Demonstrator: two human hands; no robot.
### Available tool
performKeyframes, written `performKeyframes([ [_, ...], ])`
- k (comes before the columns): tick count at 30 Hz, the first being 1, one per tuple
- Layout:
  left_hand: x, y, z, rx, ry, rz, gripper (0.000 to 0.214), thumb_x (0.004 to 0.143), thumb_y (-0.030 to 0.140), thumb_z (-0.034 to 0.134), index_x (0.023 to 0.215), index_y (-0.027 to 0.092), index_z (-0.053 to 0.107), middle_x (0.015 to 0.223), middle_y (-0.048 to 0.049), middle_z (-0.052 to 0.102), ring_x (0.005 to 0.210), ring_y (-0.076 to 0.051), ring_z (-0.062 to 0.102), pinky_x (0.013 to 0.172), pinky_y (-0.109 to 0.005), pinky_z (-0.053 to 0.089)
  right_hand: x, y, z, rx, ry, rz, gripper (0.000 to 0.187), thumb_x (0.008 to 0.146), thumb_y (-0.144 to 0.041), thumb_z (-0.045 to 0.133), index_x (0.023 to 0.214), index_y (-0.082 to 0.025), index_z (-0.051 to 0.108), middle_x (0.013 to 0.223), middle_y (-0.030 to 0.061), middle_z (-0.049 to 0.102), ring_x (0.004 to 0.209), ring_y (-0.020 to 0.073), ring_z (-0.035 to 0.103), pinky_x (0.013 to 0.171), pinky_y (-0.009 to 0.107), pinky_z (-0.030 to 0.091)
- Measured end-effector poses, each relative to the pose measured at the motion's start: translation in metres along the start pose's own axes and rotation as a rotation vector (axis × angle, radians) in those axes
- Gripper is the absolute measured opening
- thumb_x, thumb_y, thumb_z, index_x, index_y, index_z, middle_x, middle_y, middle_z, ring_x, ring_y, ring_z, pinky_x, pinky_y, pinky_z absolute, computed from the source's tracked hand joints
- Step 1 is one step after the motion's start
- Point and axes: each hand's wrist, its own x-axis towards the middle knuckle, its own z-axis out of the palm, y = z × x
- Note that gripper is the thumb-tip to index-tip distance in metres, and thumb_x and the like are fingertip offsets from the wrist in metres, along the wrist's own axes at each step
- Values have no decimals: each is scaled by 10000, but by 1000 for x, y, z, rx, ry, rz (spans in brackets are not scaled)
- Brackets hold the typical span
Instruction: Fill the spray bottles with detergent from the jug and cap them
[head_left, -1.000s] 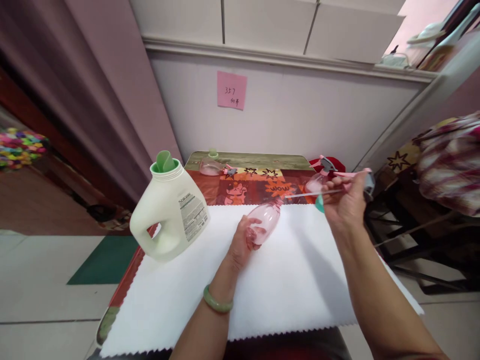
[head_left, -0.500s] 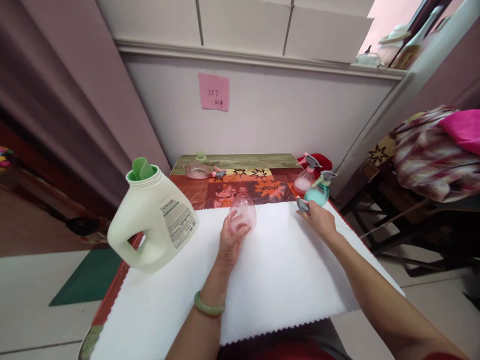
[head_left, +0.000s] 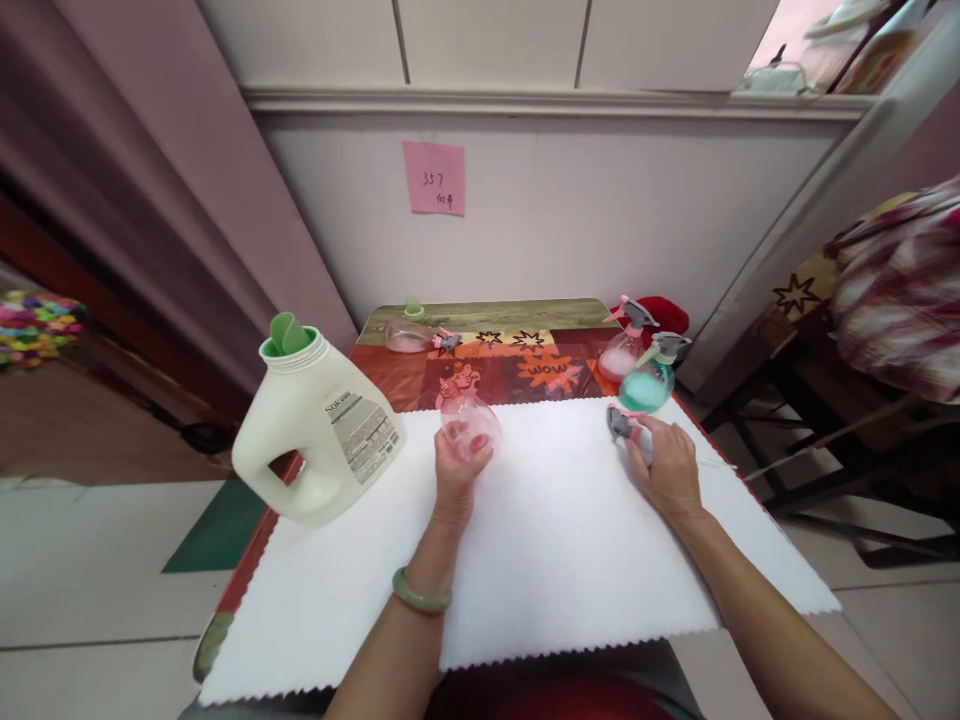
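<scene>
the left hand (head_left: 456, 480) is wrapped around the lower part of a clear pink bottle (head_left: 480, 418), thumb and fingers closed on its sides. the bottle is near the middle of the table (head_left: 375, 376), over the far edge of a white scalloped mat (head_left: 555, 560), its neck pointing away from the person. a green bangle (head_left: 421, 592) circles the left wrist.

the right hand (head_left: 671, 475) is low over the mat's right side, thumb and fingers pinching a gray and pink spray head (head_left: 619, 422); a thin pale tube (head_left: 716, 463) sticks out on the other side of the hand, toward the table's right edge.

just beyond the spray head stand a teal spray bottle (head_left: 646, 387) and, next to it, a pink spray bottle (head_left: 618, 358), both with liquid inside. another clear spray bottle (head_left: 407, 337) lies on its side at the far left, with a small green cap (head_left: 413, 308) behind it. on the mat's left stands a pale detergent jug (head_left: 315, 450), a green spout (head_left: 289, 336) in its open mouth.
</scene>
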Motion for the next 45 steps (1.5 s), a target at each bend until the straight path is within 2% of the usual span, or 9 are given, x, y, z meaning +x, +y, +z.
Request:
performKeyframes([
  [7,8,-5,26,117,29,37,818,517,232,950,1226,271,544,1210,-60,572,1067,-220,631,911,-345,521,-3,-12,0,83,73,-87,353,978,-294,540,1308,-173,570,1298,147,713,1244,274,642,1187,466,351],
  [13,10,-13,52,402,-91,157,751,651,333,871,1295,268,491,1288,-101,597,1179,-257,611,981,-370,488,-2,-10,-3,124,88,46,362,968,-314,533,1302,-184,579,1294,151,712,1250,288,642,1186,489,338],
  [24,24,-30,58,858,-31,169,802,558,295,882,1251,259,479,1246,-103,657,1216,-316,623,1075,-462,423,-2,-3,5,122,232,-30,287,964,-292,594,1226,-177,617,1106,101,776,1016,250,719,1122,443,423],
  [29,27,-36,60,987,-12,183,890,574,295,867,1350,216,438,1343,-174,620,1306,-364,574,1141,-512,360,-2,-1,6,130,240,-55,262,965,-278,607,1205,-176,629,1052,89,786,965,248,727,1109,450,434],
  [32,23,-33,58,1002,-32,190,1086,537,327,913,1459,179,358,1442,-237,547,1390,-401,506,1167,-542,339,-3,-2,5,125,239,-62,229,964,-274,608,1168,-174,641,1022,82,789,949,243,733,1118,456,423],
  [35,6,-21,47,985,-74,299,1260,496,410,958,1532,168,283,1565,-271,409,1492,-425,369,1211,-558,287,-3,-3,2,111,253,-64,213,963,-266,606,1148,-169,648,1038,88,789,958,240,739,1132,460,410],
  [37,-13,-7,31,961,-46,471,1140,621,457,905,1538,171,291,1583,-258,386,1502,-403,355,1225,-559,270,-3,-3,1,107,262,-70,216,960,-257,607,1152,-168,649,1053,90,790,973,239,741,1141,461,402],
  [40,-43,26,-6,955,180,702,892,797,420,792,1525,191,329,1537,-211,442,1472,-349,403,1230,-526,279,-4,0,1,109,271,-82,233,952,-255,615,1167,-173,652,1064,89,791,990,236,743,1148,466,397],
  [45,-56,93,-87,947,669,844,993,750,409,800,1529,149,241,1560,-247,325,1467,-372,358,1208,-548,292,-6,5,6,87,308,-72,222,943,-271,615,1135,-175,672,1060,93,798,986,255,752,1130,489,422],
])
